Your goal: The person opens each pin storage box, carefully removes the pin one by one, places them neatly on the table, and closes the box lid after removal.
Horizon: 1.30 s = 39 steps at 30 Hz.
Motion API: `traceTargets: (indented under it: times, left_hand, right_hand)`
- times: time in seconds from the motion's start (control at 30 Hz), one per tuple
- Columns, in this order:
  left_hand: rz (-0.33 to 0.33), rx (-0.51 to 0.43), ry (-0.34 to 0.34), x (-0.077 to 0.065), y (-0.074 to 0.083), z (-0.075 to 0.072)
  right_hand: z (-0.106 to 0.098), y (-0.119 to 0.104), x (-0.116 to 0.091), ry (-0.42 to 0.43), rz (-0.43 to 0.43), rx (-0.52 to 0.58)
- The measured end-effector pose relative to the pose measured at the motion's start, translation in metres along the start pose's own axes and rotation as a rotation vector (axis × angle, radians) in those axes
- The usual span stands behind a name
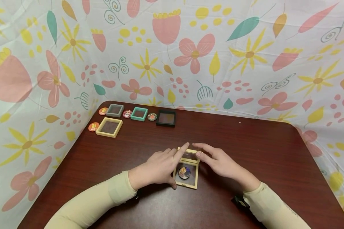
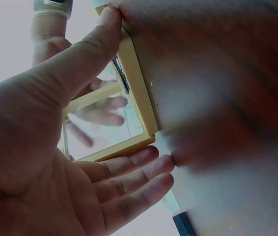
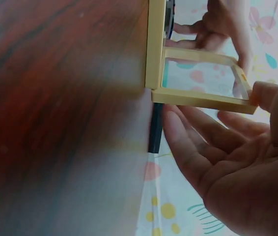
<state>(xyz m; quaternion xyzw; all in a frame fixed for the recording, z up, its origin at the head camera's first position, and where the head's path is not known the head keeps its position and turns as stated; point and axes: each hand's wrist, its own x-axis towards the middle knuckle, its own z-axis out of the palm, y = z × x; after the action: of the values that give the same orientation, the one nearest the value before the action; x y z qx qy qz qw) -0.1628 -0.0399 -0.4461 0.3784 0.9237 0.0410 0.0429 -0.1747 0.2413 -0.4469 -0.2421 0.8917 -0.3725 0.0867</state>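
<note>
A cream hinged display frame (image 1: 197, 178) lies opened on the table, its clear-windowed lid (image 3: 205, 100) standing up from the far side. Inside the base sits a round, glossy, multicoloured badge (image 1: 184, 172). On the left side, my left hand (image 1: 160, 167) spans the frame, its thumb (image 2: 92, 46) against the near edge and its index finger reaching the lid's top corner. Its other fingers extend straight. My right hand (image 1: 222, 162) holds the lid's right corner, thumb (image 3: 266, 93) on the free edge and the other fingers behind the lid.
At the far left of the table (image 1: 275, 143) stand a grey frame (image 1: 108, 110), a teal frame (image 1: 132, 114), a black frame (image 1: 174, 119) and another cream frame (image 1: 105, 135). Round badges lie beside them, one orange (image 1: 93, 126), one red (image 1: 127, 114). A flower-patterned cloth (image 1: 195, 73) hangs behind.
</note>
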Motion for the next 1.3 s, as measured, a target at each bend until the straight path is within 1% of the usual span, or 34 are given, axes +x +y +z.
traceTargets:
  times: [0.07, 0.17, 0.27, 0.37, 0.43, 0.5, 0.6, 0.7, 0.9, 1.17, 1.3]
  left_hand:
    - [-0.007, -0.009, -0.005, 0.000, 0.000, -0.001]
    - [-0.014, -0.030, -0.007, 0.000, 0.000, 0.000]
    - [-0.017, -0.043, 0.000, 0.001, 0.000, 0.001]
    - [-0.021, -0.042, 0.016, 0.001, 0.000, 0.003]
    - [-0.026, -0.040, 0.033, 0.001, 0.001, 0.004]
    - [-0.031, -0.038, 0.048, 0.002, 0.001, 0.005]
    - [-0.037, -0.044, 0.061, 0.002, 0.001, 0.005]
    - [-0.040, -0.056, 0.056, 0.002, -0.001, 0.005]
    - [-0.031, -0.072, 0.040, 0.002, -0.002, 0.004]
    - [-0.022, -0.087, 0.037, 0.003, -0.004, 0.005]
    - [-0.016, -0.082, 0.043, 0.003, -0.004, 0.005]
  right_hand:
    - [0.000, -0.001, 0.000, 0.023, -0.040, 0.009]
    - [0.000, -0.003, -0.003, 0.053, -0.105, -0.035]
    - [-0.001, -0.006, -0.008, 0.077, -0.164, -0.153]
    - [-0.002, -0.009, -0.014, 0.074, -0.205, -0.263]
    - [-0.002, -0.010, -0.017, 0.066, -0.225, -0.309]
    - [0.000, -0.011, -0.019, 0.052, -0.237, -0.331]
    - [0.003, -0.012, -0.020, 0.034, -0.249, -0.361]
    - [0.005, -0.012, -0.020, 0.014, -0.256, -0.387]
    - [0.007, -0.015, -0.021, -0.019, -0.230, -0.435]
    - [0.014, -0.014, -0.022, -0.013, -0.207, -0.482]
    - [0.017, -0.014, -0.023, -0.016, -0.197, -0.484]
